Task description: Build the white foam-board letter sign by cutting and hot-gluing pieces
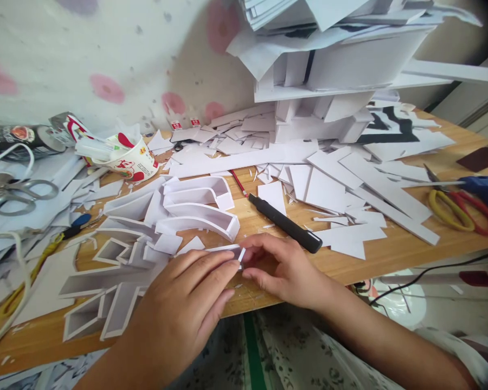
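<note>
My left hand (191,292) is closed around a small white foam board piece (224,248) at the table's front edge, its fingers lying over the top. The piece shows a narrow upright end; the fingers hide the rest. My right hand (287,268) is curled at that end, its fingertips and thumb touching it. Just beyond my hands lie white hollow letter-like shapes (203,208) with thin upright walls. To the left, more hollow white shapes (106,303) lie near my left forearm. A black utility knife (287,223) rests behind my right hand.
White offcuts (325,189) cover the back and right of the wooden table (244,295). Stacked white boards (350,65) rise at the back right. A paper cup (132,162) and metal scissors (16,192) are at left. Yellow-and-red scissors (463,208) lie at right beside a blue tool (486,192).
</note>
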The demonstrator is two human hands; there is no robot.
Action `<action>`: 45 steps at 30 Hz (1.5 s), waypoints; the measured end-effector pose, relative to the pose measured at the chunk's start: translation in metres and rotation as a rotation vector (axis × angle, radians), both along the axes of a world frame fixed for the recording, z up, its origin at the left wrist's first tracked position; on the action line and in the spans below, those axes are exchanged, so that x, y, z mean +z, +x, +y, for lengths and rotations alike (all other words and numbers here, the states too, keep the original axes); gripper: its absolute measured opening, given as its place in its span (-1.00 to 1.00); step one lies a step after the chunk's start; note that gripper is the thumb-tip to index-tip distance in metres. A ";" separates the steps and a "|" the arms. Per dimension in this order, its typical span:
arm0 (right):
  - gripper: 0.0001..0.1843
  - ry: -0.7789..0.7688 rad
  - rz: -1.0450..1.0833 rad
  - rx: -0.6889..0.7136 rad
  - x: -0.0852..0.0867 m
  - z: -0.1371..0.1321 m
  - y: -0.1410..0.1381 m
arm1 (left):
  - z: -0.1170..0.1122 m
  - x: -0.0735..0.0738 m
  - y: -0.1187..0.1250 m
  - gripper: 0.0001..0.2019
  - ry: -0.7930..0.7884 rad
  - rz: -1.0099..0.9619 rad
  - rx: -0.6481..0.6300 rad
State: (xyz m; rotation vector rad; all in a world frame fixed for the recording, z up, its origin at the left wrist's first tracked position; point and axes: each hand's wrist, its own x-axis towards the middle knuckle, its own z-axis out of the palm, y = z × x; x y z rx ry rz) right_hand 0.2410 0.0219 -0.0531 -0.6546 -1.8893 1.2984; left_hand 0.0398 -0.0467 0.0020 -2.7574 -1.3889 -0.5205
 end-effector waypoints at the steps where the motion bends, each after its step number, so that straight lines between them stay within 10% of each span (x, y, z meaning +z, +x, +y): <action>1: -0.65 0.000 -0.010 0.002 0.000 0.000 0.001 | 0.001 0.000 0.002 -0.70 -0.016 0.004 0.006; 13: -0.93 0.165 -0.136 -0.098 0.000 0.004 0.002 | 0.007 -0.002 0.009 -0.79 -0.108 -0.030 0.074; 36: -0.87 0.199 -0.153 -0.054 -0.002 0.006 -0.003 | 0.009 -0.004 0.013 -0.74 0.000 -0.006 0.119; 45: -0.86 0.401 -0.023 -0.484 0.025 -0.002 0.069 | 0.011 -0.005 0.011 -0.79 0.055 -0.024 0.128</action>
